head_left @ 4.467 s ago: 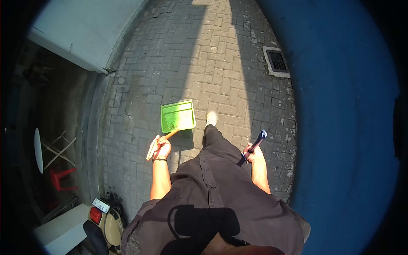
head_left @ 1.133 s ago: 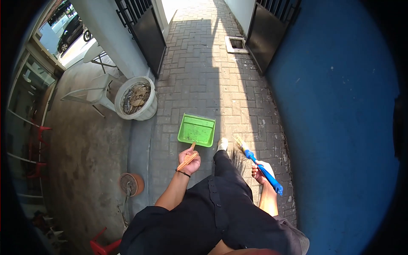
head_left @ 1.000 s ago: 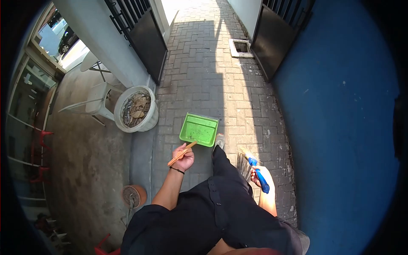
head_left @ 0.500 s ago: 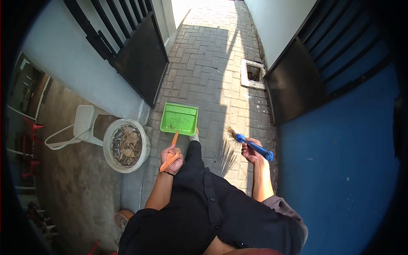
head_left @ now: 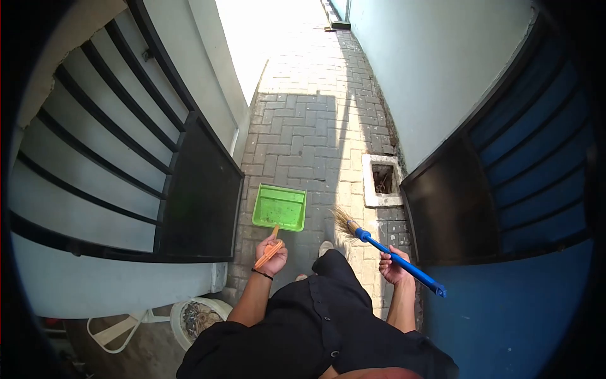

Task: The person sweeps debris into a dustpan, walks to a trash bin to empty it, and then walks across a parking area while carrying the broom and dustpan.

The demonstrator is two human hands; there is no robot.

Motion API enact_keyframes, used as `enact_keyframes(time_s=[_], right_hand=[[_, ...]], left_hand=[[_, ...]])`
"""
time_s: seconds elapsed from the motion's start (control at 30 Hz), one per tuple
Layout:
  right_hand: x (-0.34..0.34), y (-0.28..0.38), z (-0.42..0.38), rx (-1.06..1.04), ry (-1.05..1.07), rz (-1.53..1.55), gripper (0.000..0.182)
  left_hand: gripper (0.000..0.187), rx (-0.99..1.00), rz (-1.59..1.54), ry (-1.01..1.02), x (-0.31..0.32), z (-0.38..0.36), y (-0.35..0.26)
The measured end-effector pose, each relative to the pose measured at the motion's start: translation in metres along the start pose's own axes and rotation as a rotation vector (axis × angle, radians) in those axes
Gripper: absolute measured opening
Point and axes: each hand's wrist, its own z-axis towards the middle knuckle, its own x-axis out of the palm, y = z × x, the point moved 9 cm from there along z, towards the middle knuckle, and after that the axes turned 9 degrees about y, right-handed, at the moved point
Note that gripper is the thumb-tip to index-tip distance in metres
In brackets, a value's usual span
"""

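Note:
My left hand (head_left: 272, 255) is closed round the orange handle of a green dustpan (head_left: 279, 211), whose pan is out ahead of me over the paving. A blue-handled broom (head_left: 404, 263) with straw-coloured bristles is gripped in my right hand (head_left: 395, 265). Its bristle end slants forward and left, over the sunlit strip of bricks, to the right of the dustpan. The handle's end points back toward the blue wall.
Dark metal gate leaves (head_left: 201, 196) flank the brick path (head_left: 297, 126) on both sides. An uncovered square drain (head_left: 382, 180) with a pale rim lies ahead on the right. Behind at the left are a bucket of dry leaves (head_left: 201, 316) and a white chair (head_left: 120, 335).
I have stepped forward between the gates; the bucket and chair have slid back in view, and the drain is nearer. The broom now shows longer, its handle extending further right.

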Motion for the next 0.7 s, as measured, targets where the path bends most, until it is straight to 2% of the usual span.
enact_keyframes(time_s=[0.07, 0.1, 0.13, 0.2, 0.23, 0.3, 0.43, 0.53, 0.6, 0.7], right_hand=[[0.005, 0.025, 0.054, 0.007, -0.015, 0.007, 0.021], [0.010, 0.038, 0.086, 0.012, -0.049, -0.099, 0.025], [0.024, 0.052, 0.118, 0.015, -0.061, -0.152, 0.023], [0.046, 0.076, 0.188, 0.095, -0.097, -0.150, 0.023], [0.052, 0.091, 0.229, 0.150, -0.083, -0.193, 0.024], [0.079, 0.120, 0.303, 0.302, -0.074, -0.239, 0.028], [0.212, 0.181, 0.414, 0.309, -0.055, -0.207, 0.024], [0.290, 0.246, 0.495, 0.196, -0.015, -0.197, 0.019], [0.316, 0.294, 0.562, 0.153, 0.058, -0.139, 0.013], [0.369, 0.349, 0.630, 0.100, 0.033, -0.025, 0.010]], left_hand=[[0.018, -0.002, -0.010, 0.013, 0.031, 0.063, -0.024], [0.018, 0.004, -0.023, 0.012, 0.041, 0.092, -0.035], [0.017, 0.008, -0.014, 0.020, 0.052, 0.123, -0.046], [0.016, 0.011, 0.006, 0.040, 0.083, 0.188, -0.072], [0.022, 0.014, 0.017, 0.050, 0.103, 0.218, -0.079], [0.022, 0.064, 0.039, -0.005, 0.132, 0.281, -0.093], [0.018, 0.103, 0.042, 0.001, 0.207, 0.387, -0.132], [0.016, 0.096, 0.014, -0.004, 0.247, 0.460, -0.159], [0.015, 0.099, 0.023, -0.011, 0.270, 0.511, -0.179], [0.016, 0.071, -0.006, -0.022, 0.278, 0.599, -0.223]])
